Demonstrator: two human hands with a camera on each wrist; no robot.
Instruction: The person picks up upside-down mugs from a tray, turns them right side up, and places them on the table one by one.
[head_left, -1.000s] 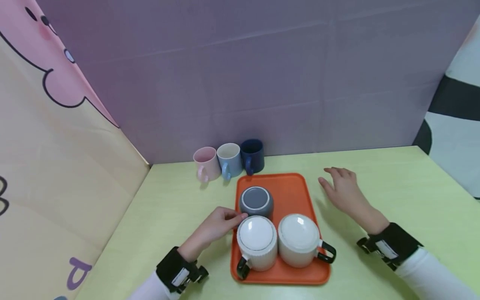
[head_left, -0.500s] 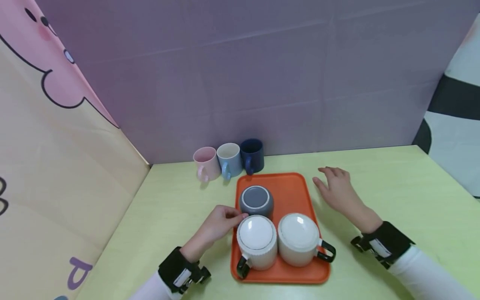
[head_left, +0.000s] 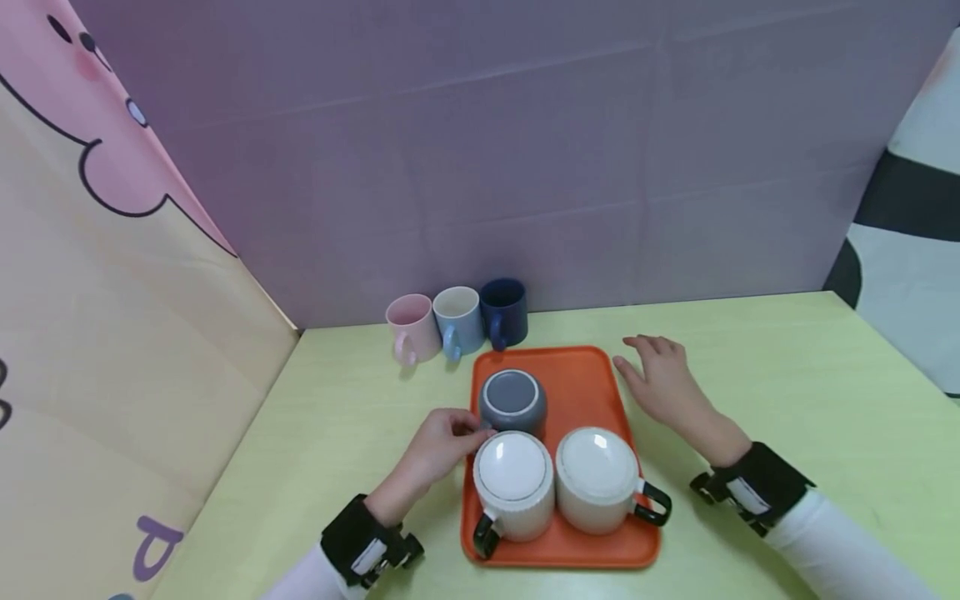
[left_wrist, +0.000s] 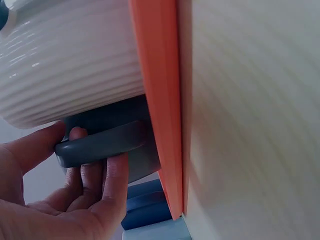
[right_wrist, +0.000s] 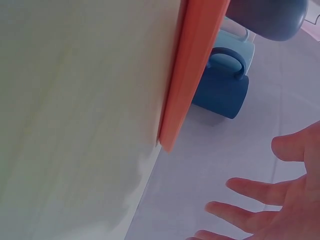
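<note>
My left hand (head_left: 438, 446) fingers (left_wrist: 112, 187) pinch grey mug handle (left_wrist: 100, 145); I'd lift straight, clear of ribbed white mug (head_left: 513, 483). Right hand (head_left: 663, 387) spread, beside orange tray (head_left: 581, 375).

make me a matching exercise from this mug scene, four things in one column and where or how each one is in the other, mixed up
Things
1. grey upturned ceramic mug
2. dark blue ceramic mug
3. right hand
4. white ribbed ceramic mug with black handle

Places or states
A. upright on the green table, at the right end of the row by the purple wall
B. upside down at the near left of the orange plastic tray
C. its handle held in the grip of the left hand
D. fingers spread, open, beside the tray's right edge

Pairs: 1-C, 2-A, 3-D, 4-B
</note>
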